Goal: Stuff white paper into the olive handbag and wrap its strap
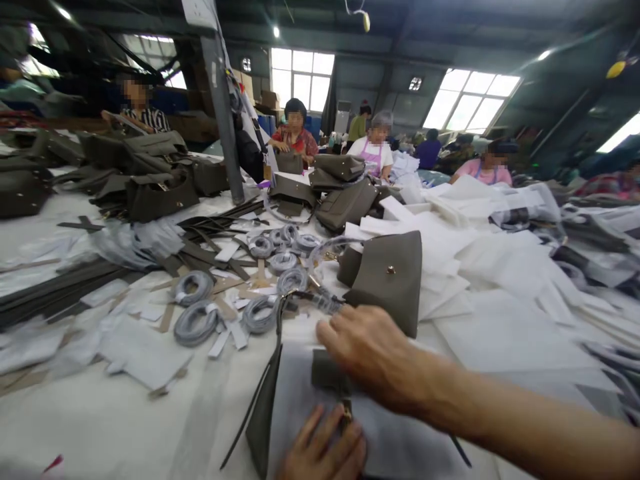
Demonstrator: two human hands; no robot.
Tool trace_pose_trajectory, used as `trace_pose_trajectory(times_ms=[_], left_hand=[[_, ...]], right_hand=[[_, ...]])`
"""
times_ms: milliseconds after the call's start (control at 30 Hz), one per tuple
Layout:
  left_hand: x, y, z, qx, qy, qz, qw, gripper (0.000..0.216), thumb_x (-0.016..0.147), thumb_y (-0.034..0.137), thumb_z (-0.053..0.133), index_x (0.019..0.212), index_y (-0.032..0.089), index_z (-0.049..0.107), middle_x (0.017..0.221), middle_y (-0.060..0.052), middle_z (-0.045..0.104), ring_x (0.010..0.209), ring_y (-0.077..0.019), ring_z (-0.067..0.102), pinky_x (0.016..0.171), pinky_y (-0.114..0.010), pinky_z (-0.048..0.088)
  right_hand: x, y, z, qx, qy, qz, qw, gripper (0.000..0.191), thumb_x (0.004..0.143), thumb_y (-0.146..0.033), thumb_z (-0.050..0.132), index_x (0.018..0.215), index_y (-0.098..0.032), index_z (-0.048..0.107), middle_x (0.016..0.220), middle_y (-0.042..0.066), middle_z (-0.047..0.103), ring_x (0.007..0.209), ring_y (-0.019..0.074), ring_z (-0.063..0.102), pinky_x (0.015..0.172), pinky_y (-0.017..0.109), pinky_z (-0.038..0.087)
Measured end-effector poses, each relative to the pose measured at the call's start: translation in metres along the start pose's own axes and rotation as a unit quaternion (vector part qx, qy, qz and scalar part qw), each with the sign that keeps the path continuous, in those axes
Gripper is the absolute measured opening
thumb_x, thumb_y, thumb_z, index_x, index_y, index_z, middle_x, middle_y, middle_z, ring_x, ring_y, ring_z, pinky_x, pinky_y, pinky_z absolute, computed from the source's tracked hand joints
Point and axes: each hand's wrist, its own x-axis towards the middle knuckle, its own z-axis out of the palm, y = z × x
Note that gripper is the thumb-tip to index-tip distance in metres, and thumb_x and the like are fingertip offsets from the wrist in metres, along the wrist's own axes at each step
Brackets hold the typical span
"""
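A dark olive handbag (259,427) lies in front of me, with a pale grey sheet (295,373) over its face. My left hand (325,450) rests on it near the bottom of the view, fingers stretched out beside a small gold clasp (346,412). Above it, my right hand (370,350) is closed at the bag's top edge, near a dark flap piece (325,369). What its curled fingers hold is hidden. A plastic-wrapped strap (325,301) runs up to just behind the knuckles. Beyond stands another olive bag (387,280) with a gold stud.
Plastic-wrapped strap coils (194,288) and paper scraps lie to the left. White sheets (515,327) are heaped to the right. More olive bags (160,190) pile up at the back left, near a grey post (220,113). Several people work across the table.
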Motion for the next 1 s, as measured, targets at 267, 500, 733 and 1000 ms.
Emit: trace_pose_trajectory(times_ms=[267, 500, 733, 1000], left_hand=[[0.005, 0.014, -0.01, -0.132, -0.041, -0.113, 0.984, 0.033, 0.101, 0.02, 0.037, 0.124, 0.017, 0.06, 0.101, -0.008, 0.073, 0.096, -0.0176, 0.069, 0.084, -0.027, 0.058], [0.017, 0.008, -0.024, -0.095, -0.029, -0.078, 0.992, 0.031, 0.101, 0.019, 0.041, 0.125, 0.019, 0.061, 0.12, -0.006, 0.069, 0.121, -0.0215, 0.058, 0.104, -0.041, 0.05], [0.02, 0.014, -0.031, -0.1, -0.06, -0.111, 0.987, 0.039, 0.105, 0.026, 0.029, 0.127, 0.018, 0.06, 0.102, -0.009, 0.068, 0.095, -0.0192, 0.062, 0.082, -0.033, 0.055], [0.007, 0.016, -0.026, -0.108, -0.015, -0.075, 0.991, 0.032, 0.101, 0.015, 0.033, 0.107, 0.013, 0.064, 0.085, -0.007, 0.067, 0.077, -0.0165, 0.061, 0.069, -0.029, 0.052]], right_hand=[[-0.099, -0.03, 0.1, 0.274, -0.048, 0.052, 0.959, 0.077, 0.075, -0.013, 0.055, 0.15, -0.02, 0.038, 0.149, 0.01, 0.049, 0.133, 0.0263, 0.048, 0.112, 0.043, 0.039], [-0.109, -0.024, 0.086, 0.14, 0.089, 0.201, 0.965, 0.069, 0.082, -0.006, 0.041, 0.15, -0.017, 0.038, 0.145, 0.014, 0.052, 0.123, 0.0282, 0.058, 0.097, 0.042, 0.054], [-0.082, -0.056, 0.113, 0.071, 0.013, 0.149, 0.986, 0.053, 0.09, -0.013, 0.055, 0.14, -0.024, 0.05, 0.144, 0.015, 0.054, 0.12, 0.0349, 0.059, 0.097, 0.051, 0.05], [-0.103, -0.054, 0.126, 0.17, 0.0, 0.06, 0.984, 0.058, 0.095, -0.035, 0.058, 0.149, -0.021, 0.04, 0.155, 0.009, 0.041, 0.142, 0.0321, 0.037, 0.117, 0.054, 0.029]])
